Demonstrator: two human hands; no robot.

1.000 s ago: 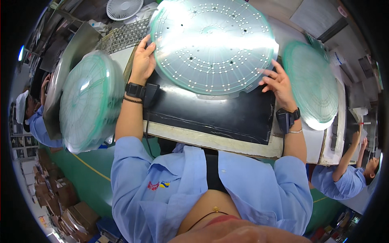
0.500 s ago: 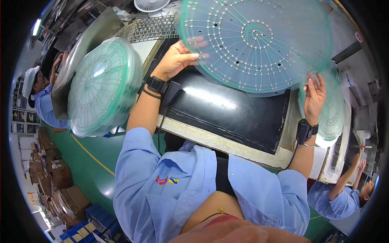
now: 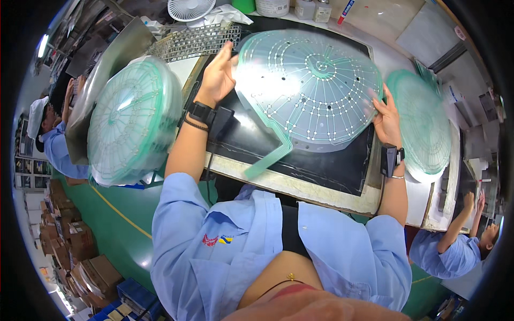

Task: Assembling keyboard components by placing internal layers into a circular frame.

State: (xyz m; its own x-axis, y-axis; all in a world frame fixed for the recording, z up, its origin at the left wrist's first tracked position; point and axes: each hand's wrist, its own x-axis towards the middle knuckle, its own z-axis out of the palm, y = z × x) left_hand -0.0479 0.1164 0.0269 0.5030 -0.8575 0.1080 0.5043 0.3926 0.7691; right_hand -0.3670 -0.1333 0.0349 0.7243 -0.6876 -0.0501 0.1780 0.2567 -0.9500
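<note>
A round clear plastic circuit sheet (image 3: 300, 112) with green traces and white dots is over a black work mat (image 3: 334, 171). Its striped flat tail (image 3: 273, 152) points toward me, past the mat's near edge. My left hand (image 3: 217, 77) is at the sheet's left edge, fingers stretched upward and apart; whether it touches the edge is unclear. At the right edge, my right hand (image 3: 386, 119) has its thumb over the rim and its fingers along the outside, closed on the sheet. The thumb is slightly blurred.
Stacks of similar round sheets stand left (image 3: 126, 120) and right (image 3: 420, 123). A metal grid (image 3: 195, 43), a small white fan (image 3: 190, 8), bottles (image 3: 313, 10) and a red-blue marker (image 3: 345, 12) are at the back. Two co-workers (image 3: 53, 131) (image 3: 450, 251) work at the sides.
The circuit sheet has come down and toward me, turned so its tail now points near. My left hand has let go and risen slightly; my right hand has moved left.
</note>
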